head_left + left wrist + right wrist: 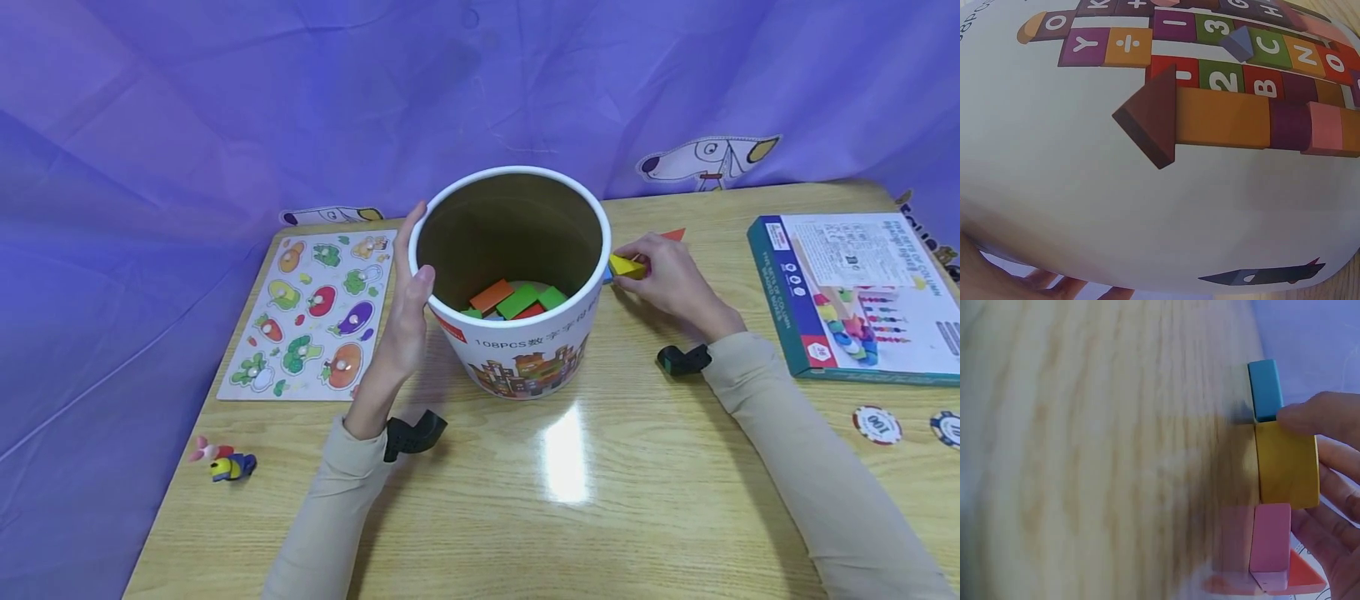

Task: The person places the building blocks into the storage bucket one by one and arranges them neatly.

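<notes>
A large white bucket (517,333) with printed block pictures stands mid-table. Inside it lie several colored blocks, including an orange block (491,295) and a green block (518,302). My left hand (406,321) rests against the bucket's outer left side, fingers extended, thumb at the rim. On the bucket's right, my right hand (670,275) pinches a yellow block (1288,464) between thumb and fingers. A blue block (1265,390) adjoins its far end in the right wrist view. At the other end are a pink block (1271,537) and a red-orange triangular block (1300,575).
On the left lies a vegetable puzzle board (303,321), with small toy figures (225,462) in front. A boxed toy set (862,292) lies at right, near two poker chips, one red and white (877,425). A purple curtain (465,92) hangs behind the table.
</notes>
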Motion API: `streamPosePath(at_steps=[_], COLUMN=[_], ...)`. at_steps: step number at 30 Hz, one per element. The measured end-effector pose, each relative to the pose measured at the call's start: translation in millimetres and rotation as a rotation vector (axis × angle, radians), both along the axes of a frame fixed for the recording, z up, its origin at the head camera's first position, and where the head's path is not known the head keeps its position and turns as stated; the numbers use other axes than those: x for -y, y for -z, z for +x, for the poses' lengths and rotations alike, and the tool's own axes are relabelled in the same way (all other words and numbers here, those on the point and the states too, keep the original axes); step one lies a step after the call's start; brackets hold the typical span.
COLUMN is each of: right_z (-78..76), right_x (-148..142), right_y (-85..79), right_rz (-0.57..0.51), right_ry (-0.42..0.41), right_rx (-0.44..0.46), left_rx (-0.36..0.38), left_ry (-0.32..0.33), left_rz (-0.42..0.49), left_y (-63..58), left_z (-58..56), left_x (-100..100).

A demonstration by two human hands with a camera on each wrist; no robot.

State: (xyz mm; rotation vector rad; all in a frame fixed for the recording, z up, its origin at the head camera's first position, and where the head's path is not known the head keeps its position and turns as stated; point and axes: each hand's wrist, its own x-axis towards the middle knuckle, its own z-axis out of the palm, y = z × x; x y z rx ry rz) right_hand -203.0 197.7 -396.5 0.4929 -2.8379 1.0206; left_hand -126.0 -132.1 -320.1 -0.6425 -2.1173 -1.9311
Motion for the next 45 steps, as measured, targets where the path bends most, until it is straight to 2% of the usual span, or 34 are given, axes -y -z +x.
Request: streamPosePath(at_steps=[5,7,9,12,16,19,23,26,30,35,38,45], right_z=[3.8,6.6,9.5,14.0,22.9,33.8,49.1,60.2,73.3,81.9,82.1,78.9], right_x=[-2.7,-4.1,-5.9,-8.2,-7.7,-2.6,10.2,25.7,49.9,73.3,81.2,89.1], right_y=[-7.9,-16.9,-28.7,-51.2,-88.2,-117.5,-147.3,-162.0,-170.3,-164.0,-159.2,-154.4], right_rz=[-0.025,-0.048,-0.068,-0.109,-0.173,-0.275,-0.384,-0.373,-0.339,-0.304,-0.296,-0.331], right_ry=[0.006,0.020,0.036,0.052,0.071,0.078,-0.011,-0.102,-0.188,-0.302,-0.334,-0.341], right_rx=[0.044,0.066,0.052,-0.060,-0.303,-0.421,-0.528,-0.586,-0.614,-0.595,-0.578,-0.534], left_rx=[0.000,-0.002,-0.003,-0.002,-0.009,-0.010,0.000,0.004,0.011,0.014,0.010,0.009], left_ry=[-0.003,-0.006,-0.008,-0.011,-0.015,-0.018,-0.014,-0.013,-0.005,-0.007,-0.013,-0.007], left_rz=[-0.004,-0.004,-0.007,-0.007,-0.007,-0.013,-0.019,-0.023,-0.026,-0.037,-0.044,-0.053], left_y=[0.5,0.5,0.5,0.4,0.4,0.2,0.4,0.5,0.2,0.1,0.3,0.3], left_z=[0.0,0.0,0.1,0.6,0.6,0.8,1.3,1.1,0.7,1.1,1.0,0.0], left_x=[0.4,0.4,0.5,0.6,1.2,1.5,1.5,1.3,0.6,0.6,1.3,2.5])
